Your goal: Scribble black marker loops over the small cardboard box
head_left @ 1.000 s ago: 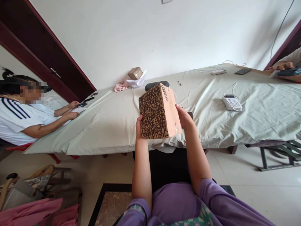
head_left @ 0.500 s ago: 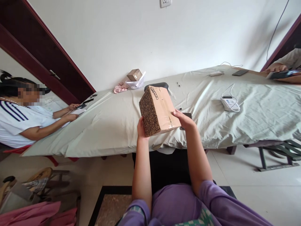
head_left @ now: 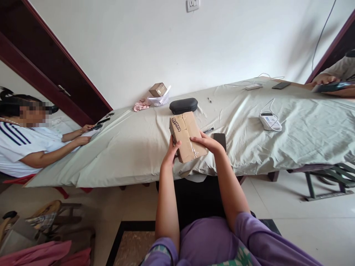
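A brown cardboard box (head_left: 185, 133) with black scribbled rings near one corner and tape along its top lies on the near edge of the cloth-covered table (head_left: 133, 147). My left hand (head_left: 171, 154) grips its near left side, fingers closed against the cardboard. Over the box's taped top and right edge lies my right hand (head_left: 206, 142), fingers curled on it. A dark phone (head_left: 220, 139) lies just right of the box, and a black pen (head_left: 208, 130) is beyond it.
A black oval case (head_left: 183, 105) sits behind the box. Farther back are a small carton (head_left: 158, 89), a white bag and pink cloth (head_left: 141, 104). A white device (head_left: 269, 120) with a cable lies right. One person sits at the left end, another person's hand (head_left: 324, 79) at far right.
The box, held up on end showing its scribbled face, has been tipped forward and lowered flat onto the table edge. Both hands stayed on it.
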Motion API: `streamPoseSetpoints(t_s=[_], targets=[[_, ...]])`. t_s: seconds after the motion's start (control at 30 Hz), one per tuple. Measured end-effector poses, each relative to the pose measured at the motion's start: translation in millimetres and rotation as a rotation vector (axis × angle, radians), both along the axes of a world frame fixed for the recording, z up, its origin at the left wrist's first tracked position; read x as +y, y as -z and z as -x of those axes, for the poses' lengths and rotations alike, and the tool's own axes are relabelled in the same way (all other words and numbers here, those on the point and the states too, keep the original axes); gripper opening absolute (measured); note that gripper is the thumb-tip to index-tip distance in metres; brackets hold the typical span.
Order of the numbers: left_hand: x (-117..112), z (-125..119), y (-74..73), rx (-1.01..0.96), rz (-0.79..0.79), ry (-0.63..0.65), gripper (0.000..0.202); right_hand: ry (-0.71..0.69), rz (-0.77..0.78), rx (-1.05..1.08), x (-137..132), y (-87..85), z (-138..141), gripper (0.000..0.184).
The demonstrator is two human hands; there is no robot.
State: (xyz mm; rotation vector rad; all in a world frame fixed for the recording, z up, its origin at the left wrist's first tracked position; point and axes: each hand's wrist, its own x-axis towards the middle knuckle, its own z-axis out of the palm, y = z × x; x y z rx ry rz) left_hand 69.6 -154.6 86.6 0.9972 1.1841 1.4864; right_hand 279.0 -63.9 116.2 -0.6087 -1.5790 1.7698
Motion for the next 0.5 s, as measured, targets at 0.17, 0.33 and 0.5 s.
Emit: streamPoseSetpoints(t_s=[0.17,0.33,0.5], targets=[[14,-12,4.2,-0.002,-0.004,-0.100,0.094,0.158,-0.097,-0.193,14,7.0,-1,0.068],[36,-21,22.3,-0.174,-0.087,-0.073,0.088,0.413,-0.496,-0.748,67,13.3,-1,0.067],[57,-25,24.1,-0.289,-0.155,0.015,0.087,0.290,-0.738,-1.162,91,21.6,7,0.056]])
